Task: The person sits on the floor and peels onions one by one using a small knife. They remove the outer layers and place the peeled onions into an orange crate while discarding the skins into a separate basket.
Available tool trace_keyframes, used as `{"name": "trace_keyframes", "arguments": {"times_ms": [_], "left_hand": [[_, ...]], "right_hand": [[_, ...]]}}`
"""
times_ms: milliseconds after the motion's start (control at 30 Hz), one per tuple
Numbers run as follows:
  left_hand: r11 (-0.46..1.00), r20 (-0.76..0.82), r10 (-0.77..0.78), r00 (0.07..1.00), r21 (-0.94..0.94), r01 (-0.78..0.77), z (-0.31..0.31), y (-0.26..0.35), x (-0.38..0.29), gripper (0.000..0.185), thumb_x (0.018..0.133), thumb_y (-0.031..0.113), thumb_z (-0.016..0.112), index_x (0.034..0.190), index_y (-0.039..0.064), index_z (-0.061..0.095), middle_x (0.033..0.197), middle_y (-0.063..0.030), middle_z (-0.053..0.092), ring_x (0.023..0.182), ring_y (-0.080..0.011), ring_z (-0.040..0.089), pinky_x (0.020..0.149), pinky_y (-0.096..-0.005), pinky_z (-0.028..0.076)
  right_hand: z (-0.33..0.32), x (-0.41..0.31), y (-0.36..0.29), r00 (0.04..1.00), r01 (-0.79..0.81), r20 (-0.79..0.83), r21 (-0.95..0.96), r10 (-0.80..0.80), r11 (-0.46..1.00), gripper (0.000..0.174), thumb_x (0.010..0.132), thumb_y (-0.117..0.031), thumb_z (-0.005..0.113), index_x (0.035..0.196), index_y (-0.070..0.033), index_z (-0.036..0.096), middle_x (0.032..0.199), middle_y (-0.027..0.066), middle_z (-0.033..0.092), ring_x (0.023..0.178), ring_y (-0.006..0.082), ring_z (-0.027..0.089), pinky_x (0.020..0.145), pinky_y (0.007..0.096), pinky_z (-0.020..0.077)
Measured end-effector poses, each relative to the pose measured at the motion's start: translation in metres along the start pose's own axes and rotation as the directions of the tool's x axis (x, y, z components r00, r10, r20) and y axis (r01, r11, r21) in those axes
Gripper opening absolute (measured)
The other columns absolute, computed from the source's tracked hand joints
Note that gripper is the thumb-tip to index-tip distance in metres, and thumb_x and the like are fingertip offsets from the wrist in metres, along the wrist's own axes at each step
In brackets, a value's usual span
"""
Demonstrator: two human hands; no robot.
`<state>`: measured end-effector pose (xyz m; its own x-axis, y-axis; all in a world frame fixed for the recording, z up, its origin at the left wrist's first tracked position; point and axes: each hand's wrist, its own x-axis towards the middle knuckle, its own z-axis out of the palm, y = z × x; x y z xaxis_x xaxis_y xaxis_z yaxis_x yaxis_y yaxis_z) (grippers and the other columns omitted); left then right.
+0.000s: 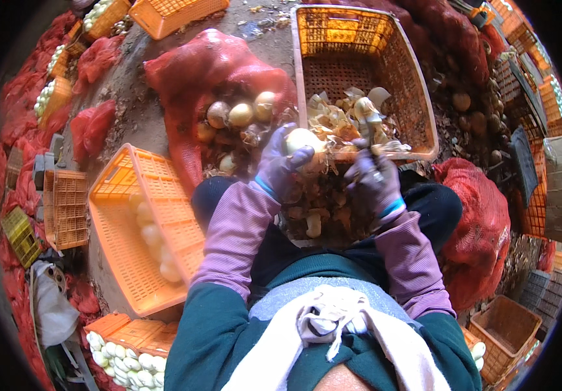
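Observation:
My left hand (281, 159), in a purple glove, holds a pale onion (304, 141) at the near left corner of an orange plastic crate (430, 97). To its right my right hand (373, 178), also gloved, is curled around a slim dark tool (371, 134), perhaps a knife; its blade is hard to make out. Onion skins (332, 119) and scraps lie in the near end of that crate. Unpeeled onions (240, 115) spill from a red mesh sack (212, 58) at the left. More skins and a pale piece (313, 224) lie between my legs.
A tilted orange crate (139, 288) with several peeled onions (151, 234) stands left of my knee. At the right sits a full red mesh sack (481, 229). Crates heaped with pale onions (127, 364) are at the lower left. Loose onions (461, 101) lie beyond the crate's right side.

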<state>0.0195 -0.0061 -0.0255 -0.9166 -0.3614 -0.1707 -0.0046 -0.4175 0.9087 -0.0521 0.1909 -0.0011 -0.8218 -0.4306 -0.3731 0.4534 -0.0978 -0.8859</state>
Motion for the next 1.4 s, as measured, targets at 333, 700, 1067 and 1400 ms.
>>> {"name": "trace_keyframes", "arguments": {"times_ms": [333,700,1067,1400], "left_hand": [[0.985,-0.038,-0.015,0.999,0.172,0.021,0.004,0.005,0.0,0.073,0.077,0.023,0.074,0.136,0.0,0.038,0.11,-0.0109,0.057,0.096,-0.0202,0.06,0.082,-0.0302,0.054],[0.972,-0.053,0.004,0.999,0.234,0.008,0.019,0.013,-0.001,0.067,0.076,0.03,0.074,0.13,-0.001,0.048,0.112,-0.0095,0.059,0.096,-0.0173,0.06,0.085,-0.0308,0.051],[0.972,-0.042,0.023,0.999,0.236,-0.013,0.014,0.016,0.0,0.068,0.077,0.036,0.071,0.129,-0.002,0.049,0.112,-0.0109,0.059,0.1,-0.0189,0.058,0.09,-0.0319,0.048],[0.951,-0.042,0.055,0.998,0.306,-0.039,0.002,0.009,0.003,0.06,0.079,0.034,0.066,0.126,-0.001,0.052,0.11,-0.0087,0.06,0.099,-0.0174,0.058,0.09,-0.03,0.047]], "right_hand": [[0.023,-0.03,0.015,0.983,0.154,0.182,-0.727,-0.029,0.669,0.043,0.092,-0.015,0.052,0.135,-0.009,0.048,0.105,0.0236,0.064,0.098,0.0403,0.063,0.084,0.0412,0.0512],[0.03,0.016,0.004,0.973,0.083,0.163,-0.909,0.164,0.408,0.037,0.09,-0.017,0.054,0.125,-0.005,0.052,0.1,0.0281,0.063,0.095,0.0435,0.061,0.083,0.0465,0.0503],[0.03,0.014,0.035,0.979,0.085,0.136,-0.948,0.148,0.308,0.042,0.093,-0.018,0.049,0.133,-0.009,0.043,0.11,0.0287,0.061,0.103,0.0428,0.06,0.089,0.0474,0.0483],[0.03,-0.005,0.044,0.986,0.021,0.075,-0.941,0.148,0.338,0.06,0.089,-0.023,0.054,0.142,-0.011,0.029,0.103,0.0294,0.064,0.096,0.0446,0.063,0.085,0.0487,0.0482]]}}
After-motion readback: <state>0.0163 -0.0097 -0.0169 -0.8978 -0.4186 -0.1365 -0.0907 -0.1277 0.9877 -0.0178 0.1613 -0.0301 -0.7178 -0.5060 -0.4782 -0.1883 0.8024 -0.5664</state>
